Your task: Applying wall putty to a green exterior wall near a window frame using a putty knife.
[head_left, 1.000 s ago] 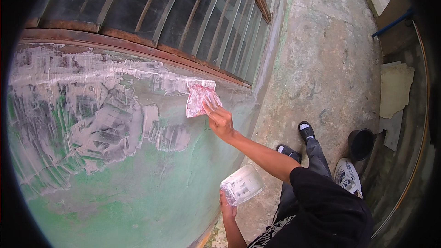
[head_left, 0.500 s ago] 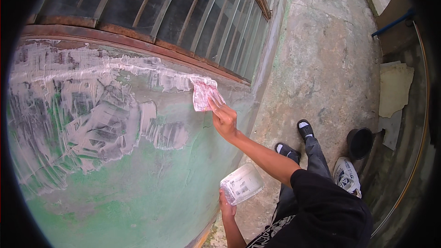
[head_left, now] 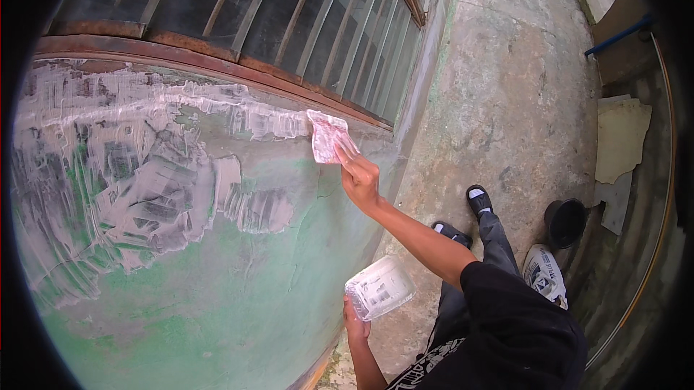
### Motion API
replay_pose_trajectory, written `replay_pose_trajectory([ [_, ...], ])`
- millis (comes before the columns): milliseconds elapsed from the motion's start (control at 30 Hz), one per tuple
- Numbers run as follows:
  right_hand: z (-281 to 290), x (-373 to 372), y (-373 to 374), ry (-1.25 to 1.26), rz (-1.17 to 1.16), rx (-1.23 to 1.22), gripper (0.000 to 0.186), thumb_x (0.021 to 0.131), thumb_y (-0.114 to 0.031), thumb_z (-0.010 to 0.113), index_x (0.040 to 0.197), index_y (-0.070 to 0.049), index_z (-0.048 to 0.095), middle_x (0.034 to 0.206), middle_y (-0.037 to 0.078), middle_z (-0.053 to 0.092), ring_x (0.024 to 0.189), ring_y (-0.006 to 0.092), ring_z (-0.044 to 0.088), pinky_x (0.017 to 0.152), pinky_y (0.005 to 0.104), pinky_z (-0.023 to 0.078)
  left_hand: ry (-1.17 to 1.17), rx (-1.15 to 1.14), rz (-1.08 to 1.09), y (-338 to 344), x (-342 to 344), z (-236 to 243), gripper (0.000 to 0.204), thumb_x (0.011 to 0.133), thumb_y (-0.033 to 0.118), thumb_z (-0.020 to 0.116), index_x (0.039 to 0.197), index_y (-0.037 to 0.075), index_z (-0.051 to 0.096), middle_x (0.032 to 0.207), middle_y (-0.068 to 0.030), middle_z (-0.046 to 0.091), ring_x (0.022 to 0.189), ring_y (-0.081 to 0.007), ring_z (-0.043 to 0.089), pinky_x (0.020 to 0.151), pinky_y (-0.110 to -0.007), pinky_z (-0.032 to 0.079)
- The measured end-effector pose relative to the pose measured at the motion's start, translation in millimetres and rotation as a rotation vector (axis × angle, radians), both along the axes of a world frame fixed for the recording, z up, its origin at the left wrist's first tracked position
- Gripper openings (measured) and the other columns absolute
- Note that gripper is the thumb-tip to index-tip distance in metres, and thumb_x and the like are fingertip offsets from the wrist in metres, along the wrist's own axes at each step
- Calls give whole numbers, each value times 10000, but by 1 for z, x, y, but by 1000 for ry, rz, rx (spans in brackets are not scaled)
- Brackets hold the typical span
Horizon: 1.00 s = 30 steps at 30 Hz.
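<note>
Right hand (head_left: 361, 179) grips a pink, paste-smeared scraper (head_left: 328, 138) at the green wall (head_left: 188, 310), near its upper edge, just below the window frame (head_left: 94, 46). Pale paste (head_left: 173, 202) streaks the wall leftward. Left hand (head_left: 356, 323) grips a whitish tub (head_left: 356, 301), seen across the wall's lower edge.

The right grip (head_left: 360, 179) has slid a bit right and up the wall (head_left: 253, 303), taking the pink-and-white spreader (head_left: 330, 138) along. The spreader leans more now. Left of the grip, the pale paste strip (head_left: 269, 121) got longer.
</note>
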State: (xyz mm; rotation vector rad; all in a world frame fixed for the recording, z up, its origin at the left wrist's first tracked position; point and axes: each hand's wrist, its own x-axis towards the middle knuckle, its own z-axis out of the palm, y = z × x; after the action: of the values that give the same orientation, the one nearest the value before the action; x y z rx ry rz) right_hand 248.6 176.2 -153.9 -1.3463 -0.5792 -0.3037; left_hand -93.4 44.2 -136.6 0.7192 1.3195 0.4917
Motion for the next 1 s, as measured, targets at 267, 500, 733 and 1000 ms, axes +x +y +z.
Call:
replay_pose_trajectory([
  [267, -13, -25, -12, -14, 150, -79, 700, 623, 153, 620, 1289, -59, 629, 638, 109, 552, 565, 262, 552, 553, 370, 461, -19, 10, -31, 7, 7, 4, 555, 1043, 447, 379, 1350, -4, 480, 1309, -130, 582, 1193, -260, 576, 1054, -407, 427],
  [500, -21, -4, -10, -14, 36, -54, 674, 635, 141, 636, 1283, -47, 631, 652, 110, 566, 585, 258, 573, 573, 364, 480, -51, 6, -132, 12, 16, 2, 541, 1042, 438, 394, 1349, 1, 480, 1307, -126, 582, 1188, -247, 576, 1045, -401, 432],
  [733, -20, -12, -3, -6, 112, -8, 580, 679, 161, 624, 1225, -32, 669, 618, 111, 533, 537, 248, 534, 539, 347, 451, 4, 1, -121, 6, 17, 2, 554, 1039, 452, 395, 1344, -2, 482, 1305, -127, 583, 1187, -250, 575, 1041, -406, 432],
  [1000, -29, -15, -23, -35, 110, -30, 711, 626, 133, 629, 1306, -73, 617, 659, 108, 576, 595, 267, 569, 579, 376, 482, 26, -27, -117, 11, 15, -1, 546, 1040, 455, 390, 1332, 6, 492, 1290, -122, 588, 1179, -243, 577, 1033, -397, 436],
])
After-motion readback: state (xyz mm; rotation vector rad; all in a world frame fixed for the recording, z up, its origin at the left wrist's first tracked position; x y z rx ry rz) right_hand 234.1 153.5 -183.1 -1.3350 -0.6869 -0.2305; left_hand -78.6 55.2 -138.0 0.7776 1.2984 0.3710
